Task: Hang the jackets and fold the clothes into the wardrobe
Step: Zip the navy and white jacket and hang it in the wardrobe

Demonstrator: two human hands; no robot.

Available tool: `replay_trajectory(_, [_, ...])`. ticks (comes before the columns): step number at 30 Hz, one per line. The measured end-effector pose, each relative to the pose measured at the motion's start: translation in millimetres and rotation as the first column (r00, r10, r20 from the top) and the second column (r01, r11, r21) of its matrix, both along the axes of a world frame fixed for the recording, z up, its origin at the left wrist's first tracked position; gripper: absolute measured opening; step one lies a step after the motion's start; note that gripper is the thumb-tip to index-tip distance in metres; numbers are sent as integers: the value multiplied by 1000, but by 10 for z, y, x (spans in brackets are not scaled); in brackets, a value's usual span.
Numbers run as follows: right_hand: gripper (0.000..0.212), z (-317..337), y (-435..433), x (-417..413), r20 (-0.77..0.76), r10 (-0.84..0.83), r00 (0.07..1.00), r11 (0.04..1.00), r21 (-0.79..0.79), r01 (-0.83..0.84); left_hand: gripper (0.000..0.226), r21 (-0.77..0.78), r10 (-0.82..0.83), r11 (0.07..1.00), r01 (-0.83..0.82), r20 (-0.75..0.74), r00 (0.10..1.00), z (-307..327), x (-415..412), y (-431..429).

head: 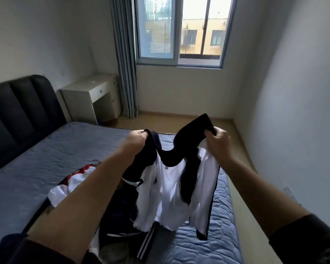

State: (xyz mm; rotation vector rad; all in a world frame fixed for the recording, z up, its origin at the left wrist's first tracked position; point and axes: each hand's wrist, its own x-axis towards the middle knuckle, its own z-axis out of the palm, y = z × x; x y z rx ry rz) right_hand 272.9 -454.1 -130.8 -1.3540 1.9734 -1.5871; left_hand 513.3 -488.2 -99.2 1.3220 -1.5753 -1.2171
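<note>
I hold a dark navy jacket with a white lining up over the bed, open side toward me. My left hand grips one end of its dark collar. My right hand grips the other end, a little higher. The collar sags between them and the white inside hangs down to the mattress. Under it on the bed lies a pile of other clothes: a red and white garment at the left, and a dark piece with white stripes at the front.
The bed has a blue quilted cover and a dark padded headboard at the left. A white desk stands in the far corner beside grey curtains and a window. A strip of wood floor runs along the right wall.
</note>
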Motion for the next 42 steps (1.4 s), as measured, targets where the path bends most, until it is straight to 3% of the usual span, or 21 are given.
replay_trajectory(3, [27, -119, 245, -282, 47, 139, 989, 971, 189, -145, 24, 116, 27, 993, -30, 25, 999, -136, -298, 286])
replay_trajectory(7, [18, -286, 454, -495, 242, 183, 953, 936, 253, -244, 24, 198, 84, 976, -93, 56, 995, -313, -515, 455])
replay_trajectory(13, [22, -491, 306, -694, 426, 81, 901, 886, 383, -261, 25, 255, 231, 945, -203, -83, 969, -648, -650, 260])
replay_trajectory(20, [24, -1430, -206, -675, 555, -102, 826, 869, 454, -198, 15, 446, 279, 876, -183, -159, 947, -1634, -920, -319])
replay_trajectory(27, [22, -2582, -649, -659, 525, -159, 836, 824, 538, -181, 31, 532, 190, 840, -109, -100, 977, -2752, -1198, -986])
replay_trajectory(31, [24, -3345, -631, -577, 542, -100, 835, 738, 603, -303, 18, 617, 161, 781, -96, -50, 986, -3508, -1257, -1037])
replay_trajectory(42, [28, -5477, 394, -527, 463, -183, 867, 422, 834, -356, 17, 796, 118, 549, -256, 230, 966, -5822, -837, 267])
